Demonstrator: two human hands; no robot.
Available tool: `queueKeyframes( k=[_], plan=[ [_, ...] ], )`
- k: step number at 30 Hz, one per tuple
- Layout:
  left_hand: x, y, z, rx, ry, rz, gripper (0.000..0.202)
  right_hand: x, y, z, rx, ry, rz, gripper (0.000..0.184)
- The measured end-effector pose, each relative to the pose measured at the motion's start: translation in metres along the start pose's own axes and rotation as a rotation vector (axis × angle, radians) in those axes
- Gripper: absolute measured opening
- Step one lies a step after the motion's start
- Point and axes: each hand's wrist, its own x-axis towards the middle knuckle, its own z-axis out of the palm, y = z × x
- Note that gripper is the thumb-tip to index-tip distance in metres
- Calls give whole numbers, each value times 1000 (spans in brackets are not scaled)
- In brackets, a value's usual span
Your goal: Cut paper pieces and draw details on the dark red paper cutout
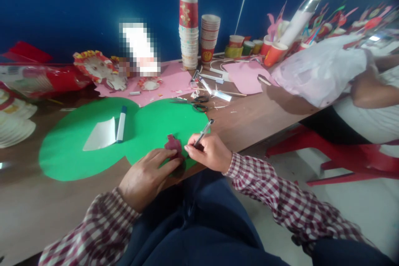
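Observation:
A small dark red paper shape lies on a green paper circle at the table's near edge. My left hand rests flat on the green paper, its fingers pressing the red shape down. My right hand is closed round a pen, whose tip meets the red shape's right side. A second green circle lies to the left, with a white paper piece and a blue-capped marker on it.
Black scissors lie beyond the green paper, on pink sheets. Stacks of paper cups stand at the back by a blue wall. Another person's arm and a plastic bag are on the right. Red stools stand on the floor.

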Motion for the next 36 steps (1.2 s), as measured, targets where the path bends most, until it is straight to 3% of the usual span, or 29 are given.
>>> queueKeyframes(
  k=[36],
  plan=[
    [-1, 0, 0, 14, -14, 7, 24, 0, 0, 0, 27, 6, 22, 20]
  ],
)
